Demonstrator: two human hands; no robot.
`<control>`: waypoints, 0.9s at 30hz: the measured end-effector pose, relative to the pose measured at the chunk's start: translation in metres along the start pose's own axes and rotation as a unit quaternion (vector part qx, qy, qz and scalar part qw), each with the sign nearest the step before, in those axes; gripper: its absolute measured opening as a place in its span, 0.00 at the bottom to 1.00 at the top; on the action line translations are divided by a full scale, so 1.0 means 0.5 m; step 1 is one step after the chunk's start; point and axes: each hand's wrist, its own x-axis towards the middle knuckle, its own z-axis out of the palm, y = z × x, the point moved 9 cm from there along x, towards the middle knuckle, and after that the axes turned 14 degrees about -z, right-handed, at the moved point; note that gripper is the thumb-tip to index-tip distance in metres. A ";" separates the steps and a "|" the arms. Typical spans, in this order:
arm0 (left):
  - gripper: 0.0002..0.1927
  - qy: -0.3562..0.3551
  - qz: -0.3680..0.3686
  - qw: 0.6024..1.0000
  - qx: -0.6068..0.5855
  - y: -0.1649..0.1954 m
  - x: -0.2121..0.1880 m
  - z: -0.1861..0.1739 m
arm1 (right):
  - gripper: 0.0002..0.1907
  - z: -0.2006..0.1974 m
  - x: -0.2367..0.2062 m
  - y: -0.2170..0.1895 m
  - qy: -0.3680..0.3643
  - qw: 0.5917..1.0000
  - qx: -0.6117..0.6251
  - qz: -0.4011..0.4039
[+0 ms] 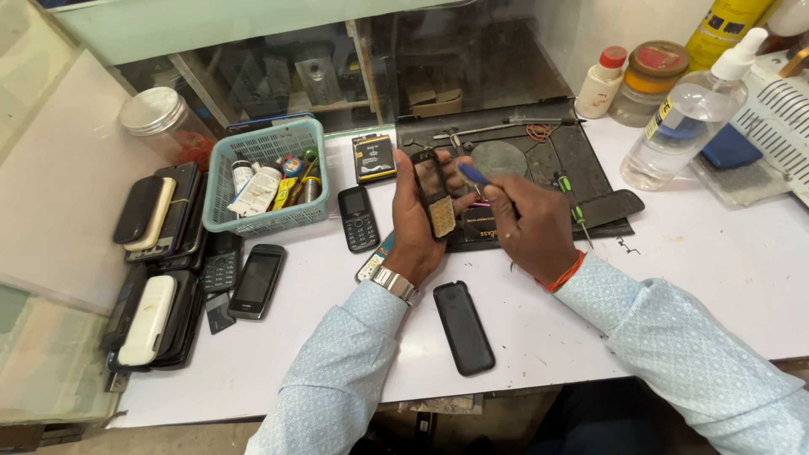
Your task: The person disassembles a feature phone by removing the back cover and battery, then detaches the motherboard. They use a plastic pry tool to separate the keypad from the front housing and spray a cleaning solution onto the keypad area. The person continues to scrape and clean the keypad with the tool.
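Observation:
My left hand (415, 221) holds up an opened keypad phone body (436, 193), dark at the top and with a tan panel below. My right hand (527, 226) grips a thin blue-handled tool (472, 173) whose tip points at the phone's upper part. Both hands hover over the near edge of a black work mat (581, 160). A black phone back cover (463, 327) lies on the white table just below my left wrist. A small black keypad phone (358, 218) rests left of my left hand.
A teal basket (221, 190) of small bottles stands at left, beside stacks of old phones (160, 253). A flat battery (373, 157), a green-handled screwdriver (571, 202), tweezers, a clear pump bottle (687, 114) and jars (653, 72) sit around the mat.

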 end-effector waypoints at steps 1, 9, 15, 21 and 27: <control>0.36 -0.003 -0.011 1.000 -0.001 -0.009 -0.001 0.006 | 0.10 -0.008 0.006 -0.005 0.018 1.000 0.015 -0.008; 0.43 -0.120 -0.059 0.990 -0.037 -0.046 -0.017 0.064 | 0.07 -0.024 0.029 -0.044 0.062 0.997 0.016 -0.044; 0.39 -0.105 -0.017 0.994 -0.030 -0.034 -0.016 0.074 | 0.07 0.005 0.027 -0.032 0.036 0.997 0.064 0.004; 0.40 -0.116 -0.034 0.990 -0.071 -0.019 -0.025 0.080 | 0.08 0.007 0.020 -0.053 0.007 0.997 0.067 -0.040; 0.40 -0.109 -0.040 0.990 -0.075 -0.016 -0.027 0.082 | 0.08 -0.003 0.026 -0.076 -0.003 0.997 -0.008 -0.083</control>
